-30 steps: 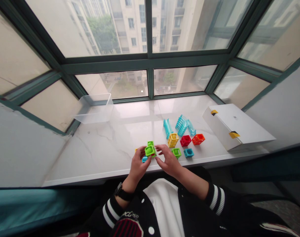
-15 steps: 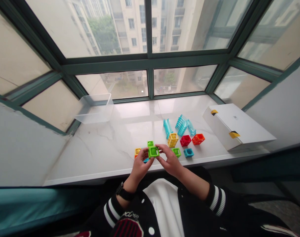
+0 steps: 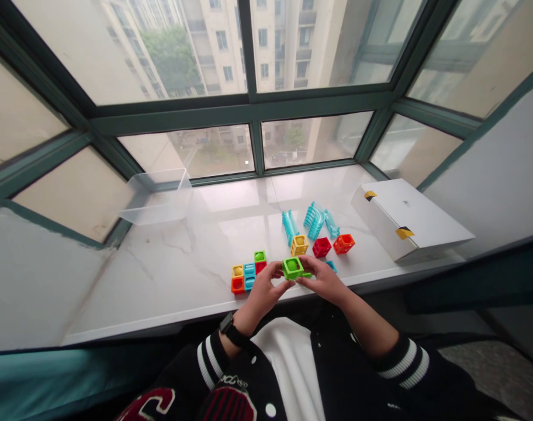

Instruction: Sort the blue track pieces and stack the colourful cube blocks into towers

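Observation:
Both hands hold one green cube block [image 3: 292, 268], with a round shape visible inside its open face. My left hand [image 3: 266, 289] grips its left side, and my right hand [image 3: 326, 282] grips the right. Beside my left hand sits a cluster of blocks: yellow [image 3: 237, 271], orange [image 3: 237, 285], blue [image 3: 249, 269], red [image 3: 260, 266] and green [image 3: 260, 256]; my fingers cover part of it. Behind my right hand another blue block [image 3: 331, 266] is partly hidden. Another green piece [image 3: 307, 275] shows only as a sliver by the right fingers.
Loose yellow [image 3: 299, 245], red [image 3: 321, 247] and orange [image 3: 344, 243] blocks stand beyond my hands. Farther back lie clear turquoise ribbed pieces [image 3: 314, 221]. A clear plastic bin [image 3: 156, 213] is at the left by the window, a white box [image 3: 418, 219] at the right of the marble sill [image 3: 174, 280].
My hands have moved right with the green block, away from the block cluster, uncovering more of it. The block is turned and shows a different face. The camera view has shifted slightly.

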Available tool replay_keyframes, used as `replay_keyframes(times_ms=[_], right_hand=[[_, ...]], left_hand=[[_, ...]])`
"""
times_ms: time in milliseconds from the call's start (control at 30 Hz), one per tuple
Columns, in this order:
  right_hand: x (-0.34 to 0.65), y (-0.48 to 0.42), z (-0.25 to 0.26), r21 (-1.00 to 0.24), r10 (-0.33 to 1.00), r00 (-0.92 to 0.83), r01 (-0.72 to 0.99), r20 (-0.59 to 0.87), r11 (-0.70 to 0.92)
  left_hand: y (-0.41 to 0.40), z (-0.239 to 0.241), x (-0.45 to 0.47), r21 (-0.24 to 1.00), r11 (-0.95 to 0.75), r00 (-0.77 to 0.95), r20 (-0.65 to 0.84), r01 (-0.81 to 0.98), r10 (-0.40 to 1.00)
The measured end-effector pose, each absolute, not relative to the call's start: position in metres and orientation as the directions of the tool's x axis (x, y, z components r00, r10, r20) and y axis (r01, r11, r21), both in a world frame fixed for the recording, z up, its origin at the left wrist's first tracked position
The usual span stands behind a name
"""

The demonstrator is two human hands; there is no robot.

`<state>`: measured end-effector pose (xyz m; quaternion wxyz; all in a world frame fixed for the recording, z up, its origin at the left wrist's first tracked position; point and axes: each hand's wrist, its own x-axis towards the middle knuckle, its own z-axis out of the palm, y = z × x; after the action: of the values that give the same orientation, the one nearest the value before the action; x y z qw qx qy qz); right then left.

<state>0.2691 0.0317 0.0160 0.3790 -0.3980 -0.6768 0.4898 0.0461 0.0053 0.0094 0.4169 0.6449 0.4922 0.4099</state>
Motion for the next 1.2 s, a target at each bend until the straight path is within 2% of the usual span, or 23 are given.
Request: replay_keyframes(times_ms=[167,300,433,767,1200], right_hand=[[0.309,0.033,0.013,-0.951,0.951,-0.298,0.262,0.082,0.165],[0.332,0.039,0.004,-0.952,0.98,-0.179,0.277,0.082,0.13],[0.341,0.043,0.0,-0.921,0.986,-0.129,0.36,0.107,0.147],[0.328,0.045,-0.013,-0.857,0.98,-0.16,0.481,0.119,0.183],[0.318,0.048,-0.024,-0.858,0.975,-0.201,0.481,0.093,0.181]], left_hand=[[0.019,-0.001,0.071,0.903,-0.263,0.264,0.177,0.341,0.948],[0.025,-0.017,0.08,0.859,-0.226,0.259,0.113,0.46,0.959],[0.03,-0.03,0.084,0.823,-0.204,0.271,0.063,0.53,0.96],[0.037,-0.043,0.089,0.825,-0.151,0.23,0.025,0.545,0.973],[0.039,-0.042,0.087,0.825,-0.143,0.267,-0.01,0.547,0.964]])
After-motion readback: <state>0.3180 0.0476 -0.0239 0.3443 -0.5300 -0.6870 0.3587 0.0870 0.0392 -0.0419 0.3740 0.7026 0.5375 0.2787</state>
